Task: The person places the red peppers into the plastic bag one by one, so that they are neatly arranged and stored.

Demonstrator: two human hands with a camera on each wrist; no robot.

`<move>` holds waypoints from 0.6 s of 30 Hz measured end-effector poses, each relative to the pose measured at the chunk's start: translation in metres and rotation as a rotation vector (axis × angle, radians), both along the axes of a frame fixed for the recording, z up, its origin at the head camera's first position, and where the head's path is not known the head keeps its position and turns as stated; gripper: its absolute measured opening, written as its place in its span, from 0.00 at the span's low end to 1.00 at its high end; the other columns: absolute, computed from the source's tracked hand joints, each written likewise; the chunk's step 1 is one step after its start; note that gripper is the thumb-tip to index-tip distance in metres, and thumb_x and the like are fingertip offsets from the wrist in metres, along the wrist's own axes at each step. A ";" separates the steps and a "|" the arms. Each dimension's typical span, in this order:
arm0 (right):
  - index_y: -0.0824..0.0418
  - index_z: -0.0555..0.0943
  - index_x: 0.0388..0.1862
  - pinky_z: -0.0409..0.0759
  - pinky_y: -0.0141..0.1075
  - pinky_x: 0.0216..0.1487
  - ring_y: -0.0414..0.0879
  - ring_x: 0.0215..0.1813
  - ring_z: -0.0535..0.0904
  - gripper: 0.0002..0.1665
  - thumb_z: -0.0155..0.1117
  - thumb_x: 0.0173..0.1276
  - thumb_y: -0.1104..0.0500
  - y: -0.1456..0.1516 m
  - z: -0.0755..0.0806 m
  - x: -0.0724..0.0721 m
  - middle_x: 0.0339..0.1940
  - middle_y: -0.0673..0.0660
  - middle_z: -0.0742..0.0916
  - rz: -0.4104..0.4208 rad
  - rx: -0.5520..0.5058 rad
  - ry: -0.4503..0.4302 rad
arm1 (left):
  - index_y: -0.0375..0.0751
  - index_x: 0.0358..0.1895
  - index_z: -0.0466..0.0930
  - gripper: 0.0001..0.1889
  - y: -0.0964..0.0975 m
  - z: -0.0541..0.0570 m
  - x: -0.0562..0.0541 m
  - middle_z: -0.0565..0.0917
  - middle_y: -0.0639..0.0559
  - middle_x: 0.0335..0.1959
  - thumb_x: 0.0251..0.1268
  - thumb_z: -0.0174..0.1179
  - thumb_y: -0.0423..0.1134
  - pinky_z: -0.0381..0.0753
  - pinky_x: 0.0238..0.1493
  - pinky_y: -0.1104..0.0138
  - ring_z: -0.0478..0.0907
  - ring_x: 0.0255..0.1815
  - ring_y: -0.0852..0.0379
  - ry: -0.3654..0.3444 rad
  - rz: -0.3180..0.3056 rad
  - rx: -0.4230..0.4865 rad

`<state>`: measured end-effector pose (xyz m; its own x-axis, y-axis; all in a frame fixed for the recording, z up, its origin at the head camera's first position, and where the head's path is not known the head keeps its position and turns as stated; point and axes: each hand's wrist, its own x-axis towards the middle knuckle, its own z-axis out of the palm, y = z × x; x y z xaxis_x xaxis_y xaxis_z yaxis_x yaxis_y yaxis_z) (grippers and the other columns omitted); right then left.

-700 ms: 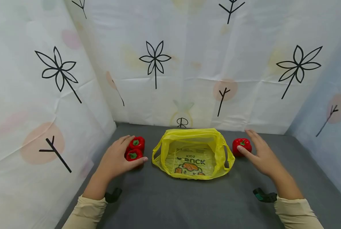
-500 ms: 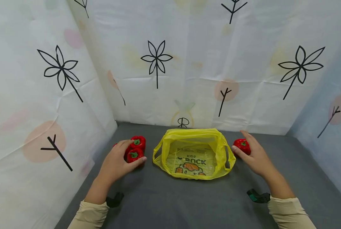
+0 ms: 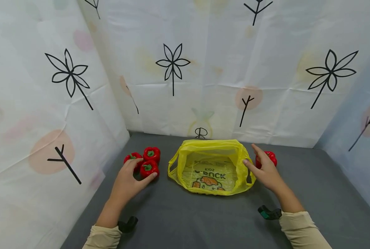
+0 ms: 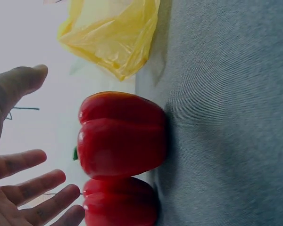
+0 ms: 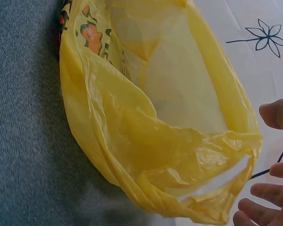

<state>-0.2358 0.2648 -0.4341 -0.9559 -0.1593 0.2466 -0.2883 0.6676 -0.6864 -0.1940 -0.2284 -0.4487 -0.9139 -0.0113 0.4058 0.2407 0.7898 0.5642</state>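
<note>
My left hand [image 3: 127, 183] hovers with spread fingers just in front of three red bell peppers clustered at the left: a front one [image 3: 149, 168], a back one [image 3: 152, 154] and a left one [image 3: 132, 158]. In the left wrist view the nearest bell pepper [image 4: 122, 136] lies apart from the thumb and fingers. A yellow plastic bag [image 3: 181, 173] stands with its mouth agape in the middle. My right hand [image 3: 267, 173], fingers extended, is by the bag's right handle; the right wrist view has a gap between them. Behind that hand is another red bell pepper [image 3: 271, 157], partly hidden.
A dark grey cloth [image 3: 197, 221] covers the table. White printed sheets [image 3: 216, 69] close off the back and both sides. Each wrist carries a dark strapped device, such as the right one [image 3: 269, 212].
My right hand has moved left from the lone bell pepper to the bag's right handle. My left hand has drawn back toward me, uncovering the left pepper.
</note>
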 end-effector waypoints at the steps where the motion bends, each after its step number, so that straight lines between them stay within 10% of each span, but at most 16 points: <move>1: 0.62 0.50 0.89 0.64 0.76 0.74 0.74 0.83 0.59 0.50 0.63 0.81 0.47 -0.001 -0.001 -0.001 0.85 0.74 0.62 0.004 -0.007 -0.003 | 0.40 0.69 0.79 0.41 0.001 -0.001 0.000 0.82 0.42 0.64 0.58 0.78 0.61 0.85 0.62 0.42 0.80 0.63 0.42 -0.002 0.007 0.004; 18: 0.66 0.50 0.88 0.58 0.69 0.81 0.72 0.85 0.56 0.49 0.63 0.82 0.50 -0.016 -0.009 -0.014 0.87 0.72 0.59 0.016 -0.128 -0.069 | 0.36 0.67 0.77 0.42 0.009 -0.020 0.004 0.82 0.40 0.61 0.52 0.83 0.54 0.85 0.61 0.43 0.81 0.60 0.39 -0.059 0.079 0.136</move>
<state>-0.2497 0.2489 -0.4430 -0.9690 -0.1457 0.1995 -0.2470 0.5691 -0.7843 -0.1905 -0.2193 -0.4688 -0.9302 -0.1352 0.3411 0.1443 0.7199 0.6789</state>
